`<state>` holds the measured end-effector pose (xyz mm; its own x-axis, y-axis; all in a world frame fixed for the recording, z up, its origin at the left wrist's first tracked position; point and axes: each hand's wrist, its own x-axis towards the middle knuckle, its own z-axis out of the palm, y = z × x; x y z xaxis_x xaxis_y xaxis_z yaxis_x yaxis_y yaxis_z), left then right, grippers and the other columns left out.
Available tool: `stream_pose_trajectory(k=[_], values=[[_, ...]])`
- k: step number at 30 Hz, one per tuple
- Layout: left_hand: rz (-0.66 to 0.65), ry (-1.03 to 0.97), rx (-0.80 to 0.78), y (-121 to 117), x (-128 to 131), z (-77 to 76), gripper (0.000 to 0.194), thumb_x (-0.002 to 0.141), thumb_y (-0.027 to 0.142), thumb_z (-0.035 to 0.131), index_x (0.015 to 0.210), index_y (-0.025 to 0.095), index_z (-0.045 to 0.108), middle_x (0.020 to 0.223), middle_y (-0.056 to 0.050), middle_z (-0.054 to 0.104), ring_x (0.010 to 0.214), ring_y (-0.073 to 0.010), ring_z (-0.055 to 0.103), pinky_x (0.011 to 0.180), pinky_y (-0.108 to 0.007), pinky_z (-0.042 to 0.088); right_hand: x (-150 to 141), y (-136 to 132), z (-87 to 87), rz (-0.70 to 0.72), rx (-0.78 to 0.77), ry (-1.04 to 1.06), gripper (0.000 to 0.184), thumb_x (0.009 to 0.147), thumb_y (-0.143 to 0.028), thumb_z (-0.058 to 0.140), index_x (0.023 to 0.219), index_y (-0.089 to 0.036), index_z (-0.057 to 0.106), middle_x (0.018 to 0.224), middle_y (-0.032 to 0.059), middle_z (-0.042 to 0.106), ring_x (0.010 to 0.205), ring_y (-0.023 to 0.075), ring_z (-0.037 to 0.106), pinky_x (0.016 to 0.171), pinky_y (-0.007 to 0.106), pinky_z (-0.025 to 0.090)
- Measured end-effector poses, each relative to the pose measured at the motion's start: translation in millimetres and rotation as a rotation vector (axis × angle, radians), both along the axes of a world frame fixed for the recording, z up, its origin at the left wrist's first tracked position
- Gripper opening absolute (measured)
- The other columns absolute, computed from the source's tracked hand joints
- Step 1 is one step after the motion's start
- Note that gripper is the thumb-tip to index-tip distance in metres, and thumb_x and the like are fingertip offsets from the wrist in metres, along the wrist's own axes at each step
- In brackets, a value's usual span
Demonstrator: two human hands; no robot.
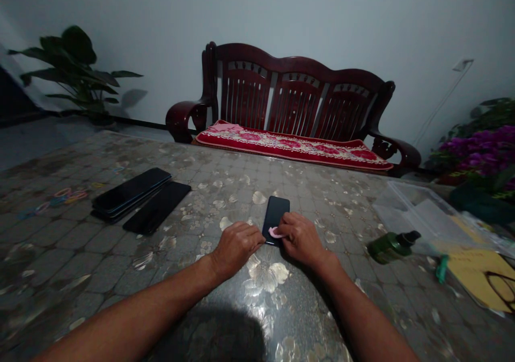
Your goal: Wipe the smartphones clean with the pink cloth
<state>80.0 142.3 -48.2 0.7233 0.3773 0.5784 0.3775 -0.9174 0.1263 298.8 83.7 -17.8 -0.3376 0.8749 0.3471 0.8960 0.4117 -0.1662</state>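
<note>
A dark phone (pixel 276 212) lies flat on the patterned table (pixel 169 276), just beyond my hands. My right hand (pixel 301 237) pinches a small pink band (pixel 276 234) at the phone's near end. My left hand (pixel 236 246) rests curled on the table, its fingertips touching the phone's near left corner. Whether the left hand also grips the pink band is hidden by the fingers.
A stack of dark phones (pixel 131 191) and a single one (pixel 157 206) lie at the left, with coloured bands (pixel 64 194) farther left. A green bottle (pixel 392 245), a clear plastic container (pixel 418 212) and yellow paper (pixel 483 273) sit at the right. A wooden bench (pixel 289 115) stands behind.
</note>
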Motion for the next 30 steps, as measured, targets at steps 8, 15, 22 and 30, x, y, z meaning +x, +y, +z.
stream_pose_trajectory(k=[8, 15, 22, 30], values=[[0.002, -0.006, 0.002, -1.0, 0.0, 2.8, 0.018, 0.096, 0.021, 0.063, 0.079, 0.020, 0.068, 0.074, 0.001, 0.070, 0.070, -0.0170, 0.064, 0.071, -0.030, 0.044, 23.3, 22.1, -6.8, -0.232, 0.038, 0.034, 0.024, 0.090, -0.011, 0.058, 0.098, -0.022, 0.079, 0.090, 0.0075, 0.066, 0.086, 0.0215, 0.056, 0.072, 0.031, 0.038], [-0.043, -0.058, -0.014, 1.3, 2.3, -0.1, 0.011, 0.094, 0.019, 0.065, 0.084, 0.020, 0.068, 0.092, -0.001, 0.076, 0.082, -0.0171, 0.070, 0.077, -0.030, 0.051, 23.0, 10.9, -8.1, -0.005, 0.003, 0.067, 0.023, 0.083, -0.008, 0.059, 0.084, -0.022, 0.077, 0.081, 0.0040, 0.063, 0.080, 0.0184, 0.056, 0.073, 0.029, 0.038], [-0.106, -0.074, -0.067, 2.9, 3.0, -2.2, 0.012, 0.094, 0.014, 0.062, 0.084, 0.019, 0.067, 0.094, -0.002, 0.077, 0.084, -0.0169, 0.073, 0.079, -0.029, 0.057, 32.6, 31.1, -11.1, -0.404, -0.041, 0.141, 0.027, 0.092, -0.011, 0.055, 0.101, -0.020, 0.078, 0.091, 0.0072, 0.065, 0.091, 0.0201, 0.058, 0.078, 0.028, 0.040], [-0.111, -0.042, -0.105, 1.8, 2.6, -0.8, 0.013, 0.093, 0.013, 0.061, 0.086, 0.019, 0.069, 0.091, -0.003, 0.077, 0.082, -0.0167, 0.073, 0.079, -0.028, 0.058, 25.8, 55.1, -1.1, -0.517, -0.124, 0.018, 0.029, 0.099, -0.018, 0.050, 0.105, -0.019, 0.078, 0.098, 0.0108, 0.066, 0.095, 0.0215, 0.058, 0.079, 0.029, 0.039]])
